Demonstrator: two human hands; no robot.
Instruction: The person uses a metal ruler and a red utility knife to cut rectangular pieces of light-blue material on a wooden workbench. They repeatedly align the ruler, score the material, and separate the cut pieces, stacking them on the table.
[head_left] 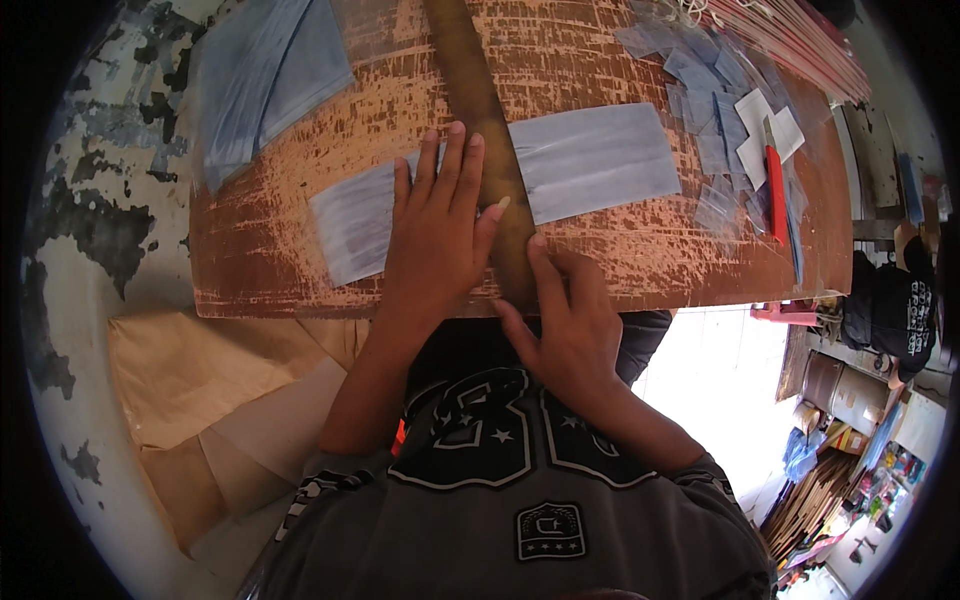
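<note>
A long, flat brown straightedge (462, 65) lies across a stack of clear bluish plastic sheets (600, 160) on the worn wooden table. My left hand (436, 215) rests flat, fingers stretched forward, on the sheets just left of the straightedge, and its thumb lies on the bar. At the table's near edge my right hand (575, 320) grips the bar's near end, its index finger along the right side and its thumb at the end. The curled fingers of that hand are partly hidden. A red-handled cutter (776, 195) lies farther right, its blade on white paper.
More plastic sheets (280, 75) lie at the far left of the table (630, 275). Cut plastic pieces (712, 120) are scattered at the right, below a bundle of thin red-and-white sticks (800, 45). A peeling wall (100, 200) stands left; brown paper (210, 375) lies below the table edge.
</note>
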